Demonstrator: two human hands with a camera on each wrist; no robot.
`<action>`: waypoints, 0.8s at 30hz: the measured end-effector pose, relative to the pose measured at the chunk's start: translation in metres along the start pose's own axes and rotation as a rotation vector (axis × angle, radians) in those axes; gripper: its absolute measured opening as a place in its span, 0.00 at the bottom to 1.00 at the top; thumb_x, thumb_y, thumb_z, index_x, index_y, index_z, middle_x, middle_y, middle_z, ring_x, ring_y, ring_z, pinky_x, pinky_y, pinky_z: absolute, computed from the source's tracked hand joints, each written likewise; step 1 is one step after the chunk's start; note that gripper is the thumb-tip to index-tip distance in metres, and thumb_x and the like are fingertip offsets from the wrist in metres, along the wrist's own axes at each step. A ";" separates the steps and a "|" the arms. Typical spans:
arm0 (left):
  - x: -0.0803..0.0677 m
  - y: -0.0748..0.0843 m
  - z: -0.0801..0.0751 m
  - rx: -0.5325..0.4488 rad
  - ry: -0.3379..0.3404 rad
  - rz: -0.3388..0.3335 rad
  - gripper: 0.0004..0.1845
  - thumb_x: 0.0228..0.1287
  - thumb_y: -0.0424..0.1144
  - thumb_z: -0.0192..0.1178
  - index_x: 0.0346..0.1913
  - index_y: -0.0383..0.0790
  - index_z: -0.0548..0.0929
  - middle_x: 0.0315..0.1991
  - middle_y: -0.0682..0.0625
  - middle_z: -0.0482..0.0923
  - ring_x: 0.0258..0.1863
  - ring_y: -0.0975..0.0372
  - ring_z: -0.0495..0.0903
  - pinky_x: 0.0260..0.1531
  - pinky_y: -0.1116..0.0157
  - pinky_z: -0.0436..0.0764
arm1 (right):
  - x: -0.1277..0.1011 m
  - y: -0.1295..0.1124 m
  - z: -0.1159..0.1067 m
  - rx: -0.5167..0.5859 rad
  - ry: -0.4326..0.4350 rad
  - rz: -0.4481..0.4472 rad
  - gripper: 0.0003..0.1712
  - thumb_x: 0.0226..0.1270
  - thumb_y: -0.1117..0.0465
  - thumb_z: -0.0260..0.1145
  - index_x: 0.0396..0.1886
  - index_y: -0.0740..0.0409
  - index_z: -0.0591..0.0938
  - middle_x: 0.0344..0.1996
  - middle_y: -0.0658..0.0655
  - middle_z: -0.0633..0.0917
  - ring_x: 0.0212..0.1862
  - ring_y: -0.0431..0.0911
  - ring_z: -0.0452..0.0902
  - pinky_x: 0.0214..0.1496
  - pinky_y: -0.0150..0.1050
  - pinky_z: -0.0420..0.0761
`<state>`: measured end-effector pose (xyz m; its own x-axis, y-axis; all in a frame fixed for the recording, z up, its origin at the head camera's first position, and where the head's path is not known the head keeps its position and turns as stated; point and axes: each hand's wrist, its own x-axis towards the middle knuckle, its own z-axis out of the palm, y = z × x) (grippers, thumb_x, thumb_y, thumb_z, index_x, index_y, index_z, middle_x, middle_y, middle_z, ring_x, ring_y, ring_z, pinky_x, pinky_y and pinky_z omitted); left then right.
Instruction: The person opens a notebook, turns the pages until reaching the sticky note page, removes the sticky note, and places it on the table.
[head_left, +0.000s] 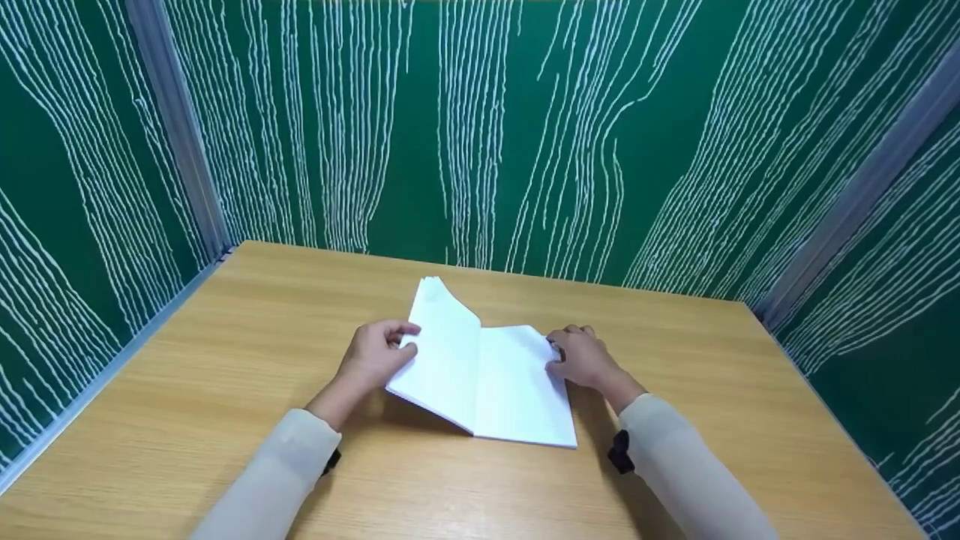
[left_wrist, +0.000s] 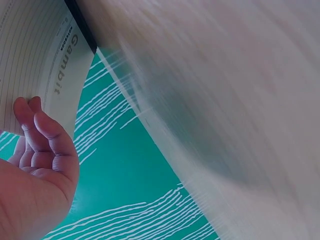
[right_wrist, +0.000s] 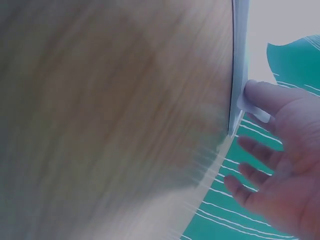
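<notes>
Green panels streaked with white lines wall in our wooden table [head_left: 225, 360]. Mid-table lies an open Gambit notebook [head_left: 487, 375], its left half lifted off the wood. Our left hand [head_left: 373, 354] curls its fingers round that raised left edge; our right hand [head_left: 581, 356] pinches the right-hand pages' edge with its thumb.

A light wooden table [head_left: 225, 390] with a pale grain fills the lower half of the head view. Dark green wall panels with wavy white vertical lines [head_left: 525, 112] enclose it at nine, twelve and three o'clock. Grey metal corner strips [head_left: 176, 127] rise at about ten and two o'clock; the wrist views are probably too blurred to add anything.
</notes>
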<state>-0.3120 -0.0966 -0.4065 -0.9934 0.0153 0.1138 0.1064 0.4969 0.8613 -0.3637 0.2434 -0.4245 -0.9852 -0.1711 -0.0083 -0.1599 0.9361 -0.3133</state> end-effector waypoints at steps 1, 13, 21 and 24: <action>0.000 0.000 0.000 -0.001 0.000 0.000 0.13 0.60 0.40 0.62 0.48 0.51 0.85 0.46 0.52 0.80 0.46 0.58 0.73 0.53 0.60 0.75 | 0.000 -0.001 -0.001 0.031 0.000 0.007 0.29 0.59 0.56 0.71 0.61 0.53 0.77 0.55 0.58 0.77 0.57 0.55 0.68 0.60 0.55 0.73; -0.001 -0.001 0.001 0.002 0.003 -0.008 0.14 0.60 0.40 0.63 0.49 0.51 0.85 0.46 0.52 0.80 0.45 0.58 0.74 0.51 0.61 0.76 | -0.004 -0.006 -0.006 0.188 -0.029 -0.046 0.27 0.66 0.51 0.63 0.62 0.54 0.73 0.48 0.55 0.81 0.48 0.49 0.76 0.52 0.46 0.80; 0.001 -0.002 0.001 0.016 0.016 0.061 0.13 0.57 0.37 0.62 0.46 0.46 0.86 0.38 0.52 0.78 0.38 0.60 0.72 0.44 0.62 0.73 | -0.007 -0.019 -0.009 0.211 -0.091 -0.148 0.31 0.69 0.50 0.59 0.69 0.56 0.68 0.53 0.57 0.80 0.50 0.49 0.75 0.55 0.48 0.78; 0.001 -0.003 0.001 0.009 0.010 0.054 0.13 0.57 0.37 0.62 0.46 0.46 0.86 0.39 0.52 0.79 0.39 0.60 0.73 0.45 0.62 0.73 | -0.008 -0.024 -0.008 0.239 -0.108 -0.154 0.30 0.69 0.49 0.59 0.68 0.53 0.69 0.53 0.57 0.80 0.50 0.49 0.75 0.54 0.48 0.79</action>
<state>-0.3135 -0.0968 -0.4097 -0.9857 0.0334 0.1652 0.1594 0.5033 0.8493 -0.3522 0.2250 -0.4089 -0.9363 -0.3488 -0.0404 -0.2751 0.8002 -0.5329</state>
